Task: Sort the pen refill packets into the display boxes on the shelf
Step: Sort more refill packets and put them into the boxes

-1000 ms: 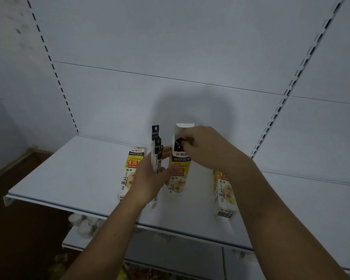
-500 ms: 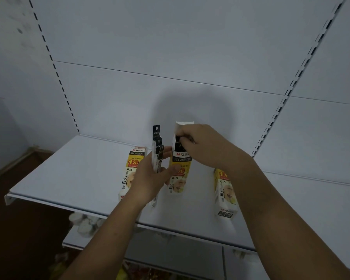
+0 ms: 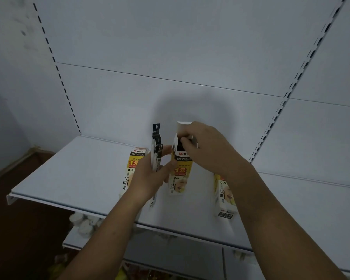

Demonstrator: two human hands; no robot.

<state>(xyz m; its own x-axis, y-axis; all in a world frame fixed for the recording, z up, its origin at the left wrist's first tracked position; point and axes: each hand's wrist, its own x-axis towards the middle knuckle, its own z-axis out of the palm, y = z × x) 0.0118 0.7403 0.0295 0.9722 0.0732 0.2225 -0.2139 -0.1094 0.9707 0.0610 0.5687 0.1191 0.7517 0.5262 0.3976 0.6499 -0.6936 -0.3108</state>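
Three yellow-and-white display boxes stand on the white shelf (image 3: 73, 174): a left box (image 3: 130, 170), a middle box (image 3: 179, 174) with its top flap open, and a right box (image 3: 224, 197). My left hand (image 3: 150, 176) grips a bundle of slim pen refill packets (image 3: 156, 150) with black header cards, held upright between the left and middle boxes. My right hand (image 3: 208, 146) is at the open mouth of the middle box, its fingers pinching a dark-topped packet (image 3: 182, 145) that sits inside the box.
White back panels and slotted uprights (image 3: 279, 112) rise behind the shelf. A lower shelf (image 3: 170, 251) shows beneath, with several small white items (image 3: 83, 223) at its left end and colourful goods below. Dark floor lies at the left.
My right hand has pushed a little further into the open top of the middle box. The left hand and its bundle have stayed in place.
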